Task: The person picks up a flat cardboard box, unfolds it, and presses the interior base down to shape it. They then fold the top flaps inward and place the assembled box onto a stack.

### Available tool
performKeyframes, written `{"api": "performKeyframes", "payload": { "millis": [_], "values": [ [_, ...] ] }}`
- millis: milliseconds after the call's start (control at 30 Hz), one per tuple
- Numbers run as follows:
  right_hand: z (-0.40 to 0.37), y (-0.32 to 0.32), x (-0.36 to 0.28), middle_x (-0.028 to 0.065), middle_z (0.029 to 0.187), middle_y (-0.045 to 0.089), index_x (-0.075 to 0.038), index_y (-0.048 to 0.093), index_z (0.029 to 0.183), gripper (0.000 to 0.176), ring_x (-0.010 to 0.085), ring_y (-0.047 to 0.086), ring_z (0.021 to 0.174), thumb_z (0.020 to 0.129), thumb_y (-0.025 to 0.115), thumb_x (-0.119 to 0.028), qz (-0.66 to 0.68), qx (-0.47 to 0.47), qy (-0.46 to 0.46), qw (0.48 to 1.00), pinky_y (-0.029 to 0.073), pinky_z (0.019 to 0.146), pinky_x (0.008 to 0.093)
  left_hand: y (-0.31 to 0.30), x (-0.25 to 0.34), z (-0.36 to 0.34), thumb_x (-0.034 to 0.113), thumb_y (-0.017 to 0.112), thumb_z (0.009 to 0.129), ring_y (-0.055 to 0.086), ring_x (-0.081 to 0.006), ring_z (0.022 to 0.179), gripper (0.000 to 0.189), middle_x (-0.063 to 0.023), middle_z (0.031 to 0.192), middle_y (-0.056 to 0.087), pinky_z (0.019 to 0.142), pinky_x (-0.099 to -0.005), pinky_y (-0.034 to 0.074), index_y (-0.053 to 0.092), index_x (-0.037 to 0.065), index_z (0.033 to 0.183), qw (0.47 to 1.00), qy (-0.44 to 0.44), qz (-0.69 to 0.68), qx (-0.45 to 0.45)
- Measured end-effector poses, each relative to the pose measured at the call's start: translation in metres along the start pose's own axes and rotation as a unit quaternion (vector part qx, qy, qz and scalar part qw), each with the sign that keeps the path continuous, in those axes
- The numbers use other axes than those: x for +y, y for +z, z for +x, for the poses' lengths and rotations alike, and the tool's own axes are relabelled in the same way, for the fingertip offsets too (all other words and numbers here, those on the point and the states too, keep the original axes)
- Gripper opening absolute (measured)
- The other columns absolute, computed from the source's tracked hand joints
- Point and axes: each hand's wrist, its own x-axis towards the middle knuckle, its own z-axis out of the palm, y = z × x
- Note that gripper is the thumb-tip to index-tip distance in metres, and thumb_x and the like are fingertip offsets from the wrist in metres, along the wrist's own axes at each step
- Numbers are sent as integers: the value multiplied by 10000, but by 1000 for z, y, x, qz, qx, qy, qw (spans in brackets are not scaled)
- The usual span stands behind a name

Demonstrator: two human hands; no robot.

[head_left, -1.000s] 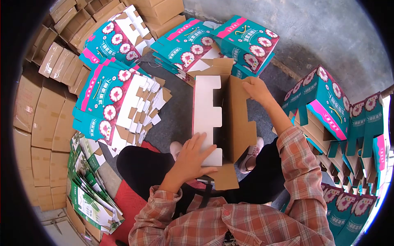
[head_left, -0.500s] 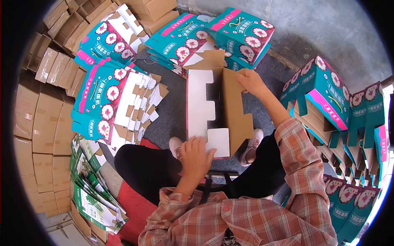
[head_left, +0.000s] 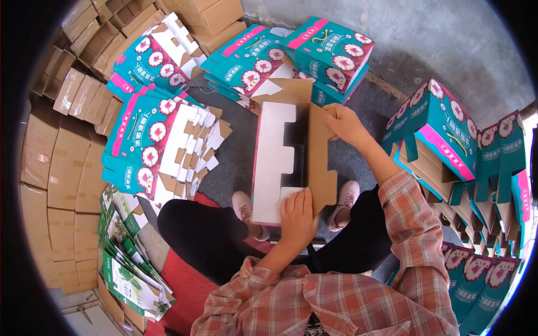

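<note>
Between my knees is a partly folded carton (head_left: 269, 162), its top open, with white slotted flaps and a brown inside. My right hand (head_left: 344, 126) is closed on the upper part of its brown right-hand flap (head_left: 319, 162), thumb on the inner face. At the near end, my left hand (head_left: 298, 218) lies over the small white end flap (head_left: 290, 192), fingers stretched out and close together, pressing on it. Another brown flap (head_left: 291, 89) stands out at the far end. The carton's bottom is in shadow.
Flat teal-and-pink cartons are stacked at left (head_left: 134, 129) and behind (head_left: 241, 56). Formed teal cartons (head_left: 448, 134) are piled at right. Brown boxes (head_left: 70, 185) line the left side. Green-and-white cartons (head_left: 126, 269) lie near a red mat (head_left: 188, 285). A grey wall (head_left: 437, 45) rises behind.
My left hand has moved right onto the small end flap, which now tips inward. My right hand keeps hold of the brown flap. The carton has shifted slightly nearer.
</note>
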Motion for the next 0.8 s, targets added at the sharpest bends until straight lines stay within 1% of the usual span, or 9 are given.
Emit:
{"api": "performKeyframes", "payload": {
  "millis": [133,200,233,267,333,433,633,700,800],
  "values": [
    [-10,-28,9,167,946,638,62,482,1219,480,233,659,789,841,540,-227,-24,-56,35,997,552,639,327,-18,-32,-11,114,607,747,475,-328,1134,550,-173,1198,528,976,-464,355,461,-47,1252,999,46,-7,-9],
    [1,-32,30,193,1043,625,77,415,1286,600,271,630,930,832,565,-286,-269,122,-74,952,515,795,372,-38,-48,-16,71,571,760,515,-331,1085,448,-154,1151,567,952,-432,388,524,-10,1198,996,71,-39,-25],
    [-4,-35,15,228,1154,592,49,416,1315,645,295,552,1115,861,545,-391,-240,102,-39,965,416,958,381,-45,-60,-18,71,571,760,515,-331,1085,448,-154,1151,567,952,-432,388,524,-10,1198,996,73,-38,-25],
    [-7,-35,9,228,1154,592,49,416,1315,645,295,552,1115,861,545,-391,-240,103,-39,965,416,958,381,-51,-73,-21,74,562,776,523,-339,1075,445,-164,1147,570,953,-432,390,518,-7,1212,995,75,-64,-22],
    [-9,-32,2,236,1230,553,8,458,1317,682,293,499,1198,894,475,-527,-53,-55,-97,992,365,1013,364,-55,-90,-24,76,553,793,532,-347,1066,442,-174,1142,572,953,-433,391,511,-3,1225,993,78,-90,-18],
    [-4,-17,7,219,1293,514,-25,526,1285,866,322,448,1243,851,303,-741,-122,-214,4,969,305,1060,363,-58,-98,-25,105,527,840,563,-362,1005,372,-195,1125,580,928,-416,414,532,-15,1192,992,67,-100,-22],
    [1,-16,5,218,1284,521,-5,514,1288,885,319,451,1244,822,381,-745,-59,-243,39,967,329,1044,383,-55,-64,-8,127,503,898,560,-330,995,478,-202,1113,594,883,-452,407,389,-26,1336,960,-166,-207,85],
    [0,-14,5,219,1276,527,-6,502,1298,855,309,452,1246,832,417,-718,-70,-245,23,967,348,1031,379,-62,-57,-1,95,522,885,511,-352,1108,573,-271,1204,514,942,-457,380,284,-37,1390,929,-230,-263,117],
    [-5,-3,15,222,1267,524,-29,505,1293,688,329,484,1204,847,558,-551,-137,-182,-24,973,400,987,394,-38,-67,2,64,485,885,442,-399,1200,524,-316,1333,364,1010,-424,357,328,-38,1374,927,-146,-216,269]
  ]
}}
